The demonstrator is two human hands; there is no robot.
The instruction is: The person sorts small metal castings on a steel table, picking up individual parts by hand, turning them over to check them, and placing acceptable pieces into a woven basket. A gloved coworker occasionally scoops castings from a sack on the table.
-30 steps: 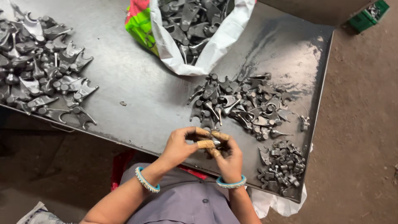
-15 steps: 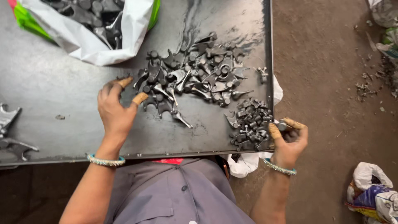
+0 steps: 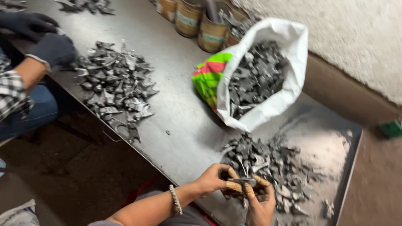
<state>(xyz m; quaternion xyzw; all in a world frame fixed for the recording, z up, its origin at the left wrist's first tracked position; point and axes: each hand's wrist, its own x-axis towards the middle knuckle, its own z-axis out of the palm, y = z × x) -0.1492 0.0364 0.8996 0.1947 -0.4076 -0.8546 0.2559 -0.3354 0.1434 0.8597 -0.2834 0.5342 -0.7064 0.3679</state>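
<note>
My left hand (image 3: 215, 181) and my right hand (image 3: 259, 201) meet at the near edge of the dark metal table (image 3: 180, 109). Together they pinch a small grey metal part (image 3: 242, 181) between thumbs and fingertips; some fingertips are wrapped in tan tape. Just beyond my hands lies a heap of similar grey metal parts (image 3: 272, 163). A bracelet sits on my left wrist.
A white sack (image 3: 268, 104) with a green and pink fold lies open behind the heap, full of metal parts. Another pile of parts (image 3: 117, 88) lies to the left, where a co-worker's dark-gloved hands (image 3: 52, 48) work. Several tins (image 3: 201, 21) stand at the back.
My hands were apart, left over the heap and right at the table's right edge; now both are together on one small part. The view has swung left, showing the co-worker.
</note>
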